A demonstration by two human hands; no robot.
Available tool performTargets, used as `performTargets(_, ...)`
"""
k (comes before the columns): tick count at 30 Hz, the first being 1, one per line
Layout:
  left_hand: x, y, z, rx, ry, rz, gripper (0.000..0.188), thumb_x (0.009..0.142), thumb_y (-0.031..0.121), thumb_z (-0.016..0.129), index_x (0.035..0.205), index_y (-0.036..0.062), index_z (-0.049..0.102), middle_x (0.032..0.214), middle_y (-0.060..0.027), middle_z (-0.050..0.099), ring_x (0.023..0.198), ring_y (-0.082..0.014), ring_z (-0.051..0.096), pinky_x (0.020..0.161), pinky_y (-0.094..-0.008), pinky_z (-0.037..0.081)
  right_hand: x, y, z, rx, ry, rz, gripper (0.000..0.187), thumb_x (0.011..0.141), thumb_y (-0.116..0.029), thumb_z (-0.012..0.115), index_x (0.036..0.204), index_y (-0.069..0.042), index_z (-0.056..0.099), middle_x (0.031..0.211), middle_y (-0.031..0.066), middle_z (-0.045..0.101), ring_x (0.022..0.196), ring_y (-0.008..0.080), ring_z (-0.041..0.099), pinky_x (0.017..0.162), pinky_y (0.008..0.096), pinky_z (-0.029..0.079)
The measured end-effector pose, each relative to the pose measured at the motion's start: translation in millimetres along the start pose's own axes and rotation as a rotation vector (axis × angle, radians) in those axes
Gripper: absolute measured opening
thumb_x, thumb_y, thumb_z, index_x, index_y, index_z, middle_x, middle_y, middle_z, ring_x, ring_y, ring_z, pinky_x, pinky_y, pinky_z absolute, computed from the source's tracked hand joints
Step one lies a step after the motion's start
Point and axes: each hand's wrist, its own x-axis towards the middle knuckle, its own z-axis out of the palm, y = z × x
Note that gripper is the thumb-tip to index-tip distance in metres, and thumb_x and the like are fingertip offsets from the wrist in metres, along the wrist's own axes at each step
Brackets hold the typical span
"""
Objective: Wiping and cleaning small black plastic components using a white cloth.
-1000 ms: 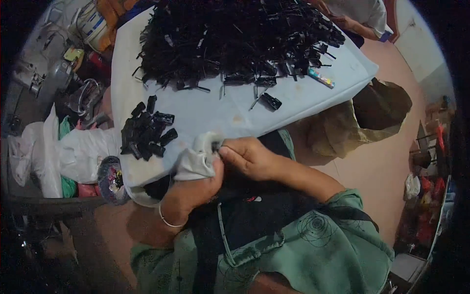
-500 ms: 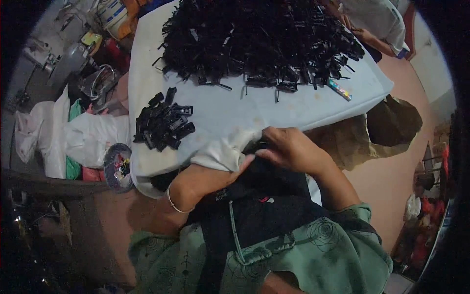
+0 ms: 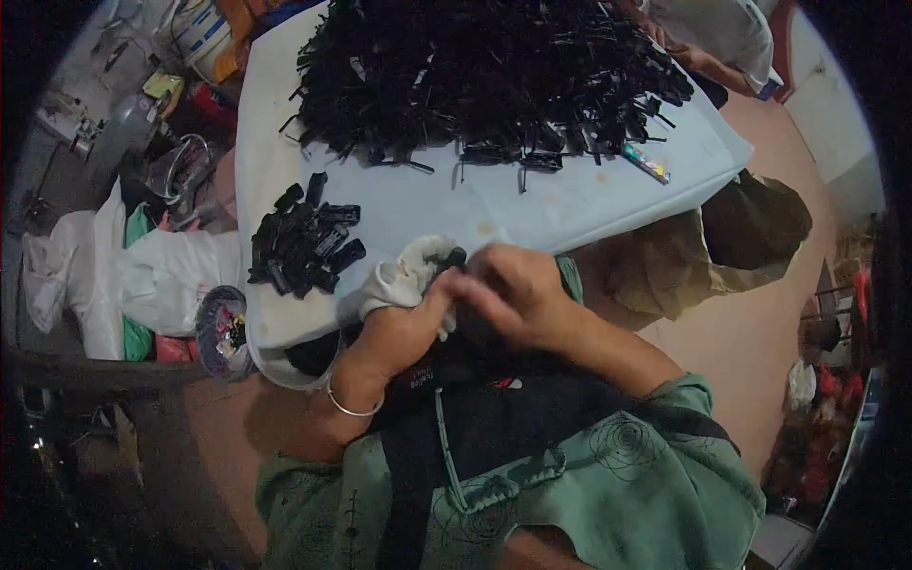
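We hold a white cloth (image 3: 404, 275) wrapped over the fingers of the left hand (image 3: 404, 332), with that grip closed upon it. A black part (image 3: 457, 257) projects from the right end of the cloth, directly at the left grip and just beside the right hand (image 3: 527, 290). Most of the part is hidden, so we cannot establish its long axis. The left hand is the nearer one, since the cloth it grips borders the part. The right hand's fingers are curled and blurred; we cannot tell whether that grip pinches the part or only adjoins it.

Left of the grip, on the table (image 3: 560, 214), we locate a small pile (image 3: 304, 242) of black parts. Beyond the grip lies a large heap (image 3: 484, 85) of similar dark parts, with a colourful tube (image 3: 647, 163) at its near right edge.

Containers: a bowl (image 3: 205, 334), left of the grip and past the small pile, holds small multicoloured bits. A white bucket (image 3: 296, 382), left of and nearer to us than the grip, contains dark matter that we cannot identify. A brown sack (image 3: 665, 271), right of the grip, has its mouth open; its interior is too dark to read.
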Motion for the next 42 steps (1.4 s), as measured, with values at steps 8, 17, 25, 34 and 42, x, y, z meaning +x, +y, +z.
performTargets(8, -5, -9, 6, 0.148, 0.111, 0.138, 0.026, 0.078, 0.009, 0.057, 0.102, 0.0005, 0.052, 0.083, -0.0076, 0.059, 0.071, -0.0155, 0.058, 0.063, -0.0277, 0.046, -3, 9, 5, 0.159, -0.105, 0.219, 0.025, 0.087, -0.018, 0.051, 0.070, -0.001, 0.047, 0.056, 0.0030, 0.043, 0.055, 0.0071, 0.036, 0.050, 0.0243, 0.035)
performTargets(17, -13, 0, 13, 0.718, 0.196, 0.399, 0.030, 0.074, 0.006, 0.054, 0.103, -0.0012, 0.051, 0.088, -0.0186, 0.057, 0.078, -0.0322, 0.058, 0.069, -0.0384, 0.046, -14, 19, 33, 0.329, -0.031, 0.430, 0.028, 0.089, -0.022, 0.046, 0.074, 0.002, 0.048, 0.057, 0.0169, 0.047, 0.050, 0.0190, 0.040, 0.050, 0.0337, 0.038)
performTargets(25, -8, -6, 3, 0.579, 0.141, 0.330, 0.025, 0.080, 0.009, 0.054, 0.103, -0.0007, 0.050, 0.088, -0.0152, 0.056, 0.075, -0.0273, 0.055, 0.068, -0.0355, 0.045, -2, 12, 8, 0.379, -0.127, 0.496, 0.022, 0.089, -0.019, 0.048, 0.080, 0.000, 0.053, 0.068, 0.0010, 0.051, 0.066, 0.0074, 0.044, 0.058, 0.0247, 0.040)
performTargets(34, -3, -5, -4, 0.449, 0.165, 0.190, 0.024, 0.085, 0.013, 0.046, 0.103, -0.0021, 0.050, 0.088, -0.0127, 0.056, 0.082, -0.0241, 0.055, 0.071, -0.0320, 0.043, -4, 24, -5, 0.076, -0.115, 0.052, 0.013, 0.079, -0.011, 0.058, 0.086, 0.000, 0.058, 0.074, 0.0166, 0.059, 0.066, 0.0297, 0.058, 0.059, 0.0315, 0.045)
performTargets(42, -6, 19, 3, -0.003, 0.041, -0.098, 0.026, 0.082, 0.009, 0.044, 0.106, -0.0013, 0.048, 0.086, -0.0139, 0.056, 0.079, -0.0256, 0.055, 0.070, -0.0327, 0.043, 1, 13, -1, 0.255, -0.217, 0.249, 0.021, 0.086, -0.017, 0.050, 0.076, 0.001, 0.052, 0.064, 0.0178, 0.052, 0.056, 0.0266, 0.051, 0.055, 0.0357, 0.041)
